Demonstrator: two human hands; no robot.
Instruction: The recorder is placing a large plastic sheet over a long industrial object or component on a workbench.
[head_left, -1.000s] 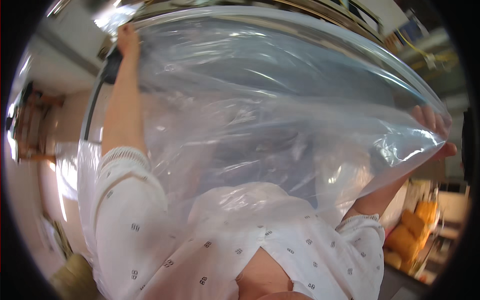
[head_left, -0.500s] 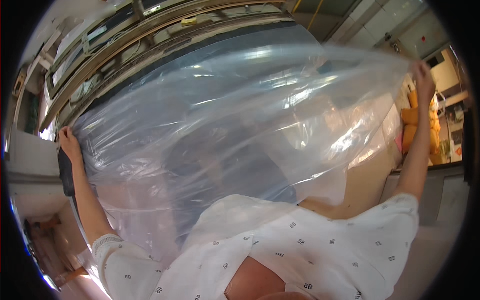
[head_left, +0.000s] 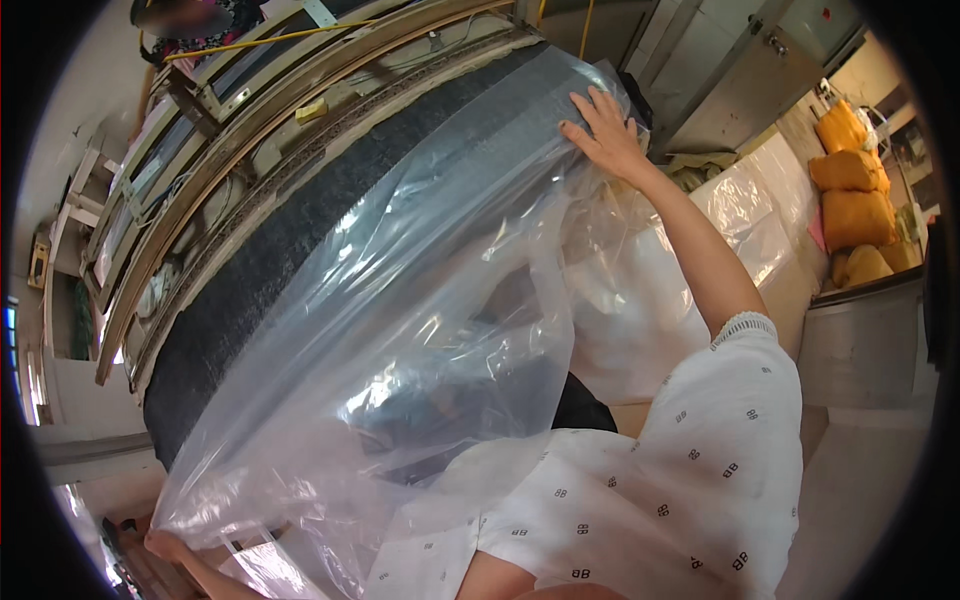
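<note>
A large sheet of clear plastic film [head_left: 400, 290] stretches slantwise in front of me, wrinkled and shiny. Its far part lies over a long dark surface [head_left: 240, 320], and its near part hangs down against my body. My left hand [head_left: 168, 545], low at the left, is closed on a gathered corner of the film. At the far right end, my right hand [head_left: 607, 135] lies on the film with its fingers spread, palm down.
Beyond the dark surface runs a long machine frame [head_left: 300, 75] with bars and a small yellow block [head_left: 312, 110]. Another person [head_left: 200, 30] is at the far left. Orange sacks [head_left: 855, 215] are stacked at the right, near more plastic film [head_left: 740, 200].
My right hand has come in from the far right, released the film edge and lies flat on it. My left hand has moved down toward me, pulling its corner. More dark surface shows.
</note>
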